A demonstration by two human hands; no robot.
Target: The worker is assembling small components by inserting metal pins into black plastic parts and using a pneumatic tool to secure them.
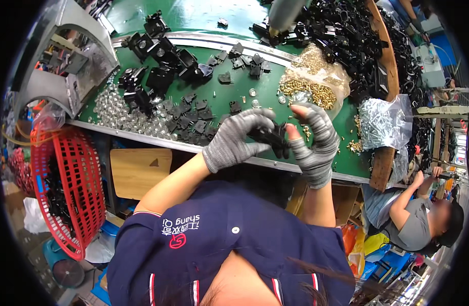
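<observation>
Clerk: What writing does the head view show?

Inspector: The navy shirt (275,219) bears white embroidered lettering (181,225) next to a red circular emblem (178,241). Both appear inverted from this viewpoint.

Clerk: And the containers?

Inspector: A red plastic basket (84,176), left of the green worktop (209,91), holds black parts (59,196). On the worktop, one clear plastic bag (340,87) lies open, brass-coloured screws (306,95) in it and spilling out. Right of it, a second clear bag (404,108) contains silver-coloured screws (381,128).

Clerk: Loose stock?

Inspector: Round silver-coloured pieces (123,111) are heaped at left, beside small black housings (196,116).

Clerk: The hands and the workpiece?

Inspector: Both are in grey knitted gloves. The left hand (235,140) has its fingers and thumb bent around a black plastic part (273,138), located between the hands at the worktop's front edge. The right hand (318,145) is half curled, its thumb tip close by the part; whether it grips anything cannot be determined.
</observation>
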